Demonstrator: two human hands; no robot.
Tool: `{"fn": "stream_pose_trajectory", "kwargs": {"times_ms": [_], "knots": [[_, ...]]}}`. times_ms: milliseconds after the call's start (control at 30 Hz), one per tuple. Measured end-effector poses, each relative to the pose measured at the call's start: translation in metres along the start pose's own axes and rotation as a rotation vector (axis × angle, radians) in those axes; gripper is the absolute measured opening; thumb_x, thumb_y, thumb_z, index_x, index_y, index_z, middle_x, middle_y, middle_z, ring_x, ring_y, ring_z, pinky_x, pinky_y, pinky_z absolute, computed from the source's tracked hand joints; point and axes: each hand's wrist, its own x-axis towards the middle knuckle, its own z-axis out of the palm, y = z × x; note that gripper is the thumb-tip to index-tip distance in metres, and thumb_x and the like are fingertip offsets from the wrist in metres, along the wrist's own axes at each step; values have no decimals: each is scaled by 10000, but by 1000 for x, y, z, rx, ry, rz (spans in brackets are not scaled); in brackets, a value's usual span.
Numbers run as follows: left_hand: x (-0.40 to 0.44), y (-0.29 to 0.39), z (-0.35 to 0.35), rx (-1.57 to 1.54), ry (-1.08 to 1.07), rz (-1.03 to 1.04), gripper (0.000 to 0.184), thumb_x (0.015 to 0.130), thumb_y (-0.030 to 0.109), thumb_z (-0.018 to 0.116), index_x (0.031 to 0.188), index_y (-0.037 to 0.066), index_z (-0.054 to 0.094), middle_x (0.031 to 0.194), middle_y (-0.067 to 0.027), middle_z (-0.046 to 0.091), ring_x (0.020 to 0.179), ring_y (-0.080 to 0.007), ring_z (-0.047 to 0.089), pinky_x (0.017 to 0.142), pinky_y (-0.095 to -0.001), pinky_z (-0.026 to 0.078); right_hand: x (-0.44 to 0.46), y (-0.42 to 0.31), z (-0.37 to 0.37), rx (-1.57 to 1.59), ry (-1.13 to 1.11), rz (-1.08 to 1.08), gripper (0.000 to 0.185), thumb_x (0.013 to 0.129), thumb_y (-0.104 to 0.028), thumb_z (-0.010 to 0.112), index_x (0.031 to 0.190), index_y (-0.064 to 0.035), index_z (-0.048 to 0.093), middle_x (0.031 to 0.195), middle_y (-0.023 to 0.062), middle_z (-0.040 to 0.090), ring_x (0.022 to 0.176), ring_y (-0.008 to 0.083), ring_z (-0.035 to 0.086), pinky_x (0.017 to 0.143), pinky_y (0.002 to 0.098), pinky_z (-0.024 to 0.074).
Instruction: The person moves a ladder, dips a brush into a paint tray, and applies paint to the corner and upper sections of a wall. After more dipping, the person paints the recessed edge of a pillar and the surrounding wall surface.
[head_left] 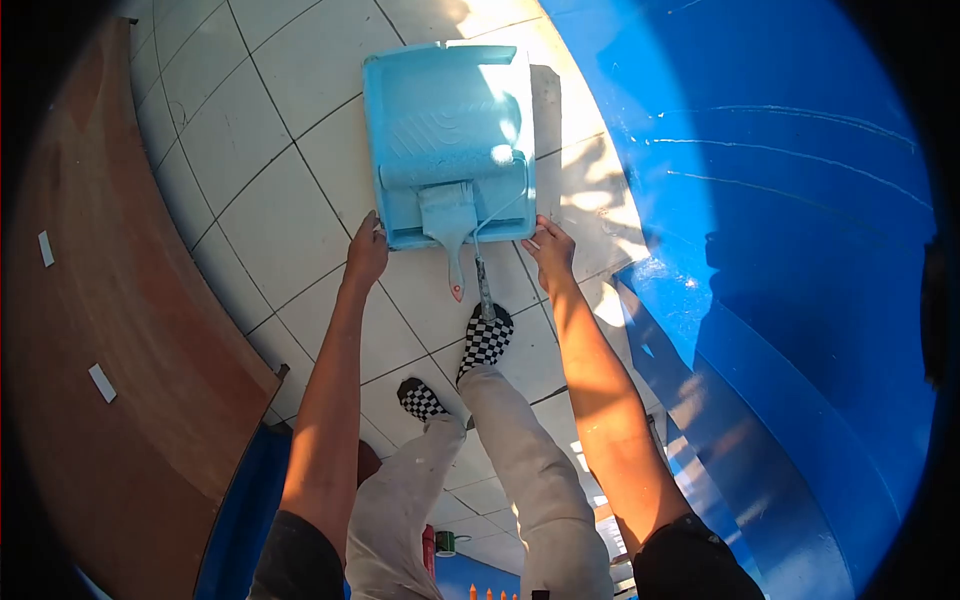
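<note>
A light-blue paint tray (372, 120) is between my hands, above the tiled floor. My left hand (368, 252) is closed on its near left corner, and my right hand (551, 250) grips the near right corner. Across the tray lies a paint roller (440, 170) coated in light blue, its handle (485, 288) sticking out over the near edge toward me. Beside that handle, a paintbrush (450, 212) rests with bristles inside the tray and its handle pointing at my feet. Light-blue paint covers the bristles and the tray's inside.
White floor tiles (290, 230) run beneath the tray. On the right stands a bright blue painted surface (800, 190); a brown board (130, 330) curves along the left. My checkered shoes (487, 338) are just below the tray. A small green can (445, 543) sits behind my legs.
</note>
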Motion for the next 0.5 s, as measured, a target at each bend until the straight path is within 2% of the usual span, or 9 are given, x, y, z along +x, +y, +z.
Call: {"fn": "stream_pose_trajectory", "kwargs": {"times_ms": [67, 100, 133, 200, 267, 367, 500], "knots": [[13, -4, 14, 228, 54, 144, 481, 993, 109, 482, 1426, -83, 397, 1289, -286, 573, 1109, -396, 623, 974, -437, 480, 0, 1, -1, -8, -49, -70, 344, 967, -20, 535, 1296, 70, 585, 1181, 150, 653, 980, 211, 661, 728, 310, 589], [13, -8, 19, 255, 136, 224, 449, 981, 89, 478, 1386, -100, 436, 1164, -265, 621, 1001, -387, 646, 911, -444, 503, 1, 2, -4, -1, -31, -78, 344, 967, -20, 535, 1296, 70, 585, 1181, 150, 653, 980, 211, 661, 728, 310, 589], [14, -12, 20, 254, 130, 240, 449, 981, 89, 478, 1386, -100, 436, 1164, -265, 621, 1001, -387, 646, 911, -444, 503, 1, 2, -4, -18, -37, -103, 335, 958, -5, 538, 1280, 59, 604, 1173, 148, 661, 961, 202, 666, 722, 301, 592], [12, -18, 16, 80, 14, 110, 414, 967, 78, 495, 1342, -97, 488, 1106, -252, 651, 987, -377, 655, 878, -434, 517, 0, 5, -7, -17, -40, -132, 329, 949, 10, 540, 1265, 48, 622, 1164, 147, 669, 942, 193, 670, 716, 293, 595], [-1, -21, 22, 132, -23, 147, 376, 944, 68, 523, 1285, -91, 537, 1065, -241, 674, 974, -368, 669, 846, -428, 527, -2, 13, -21, -158, -9, -204, 284, 953, 6, 549, 1213, 31, 660, 1139, 129, 681, 910, 183, 667, 732, 313, 598], [-29, -32, 36, 70, -74, 116, 311, 928, 65, 545, 1200, -83, 572, 1053, -241, 682, 959, -368, 679, 847, -426, 525, -20, 28, -44, -184, 33, -198, 311, 931, 2, 548, 1215, 12, 675, 1109, 130, 697, 869, 173, 671, 698, 301, 592], [-79, -53, 52, 75, -101, 115, 311, 923, 63, 553, 1196, -83, 575, 1053, -245, 682, 990, -373, 673, 870, -426, 521, -40, 62, -87, -168, 21, -136, 304, 912, -34, 575, 1190, -11, 697, 1093, 127, 707, 823, 166, 673, 665, 290, 593]]}}
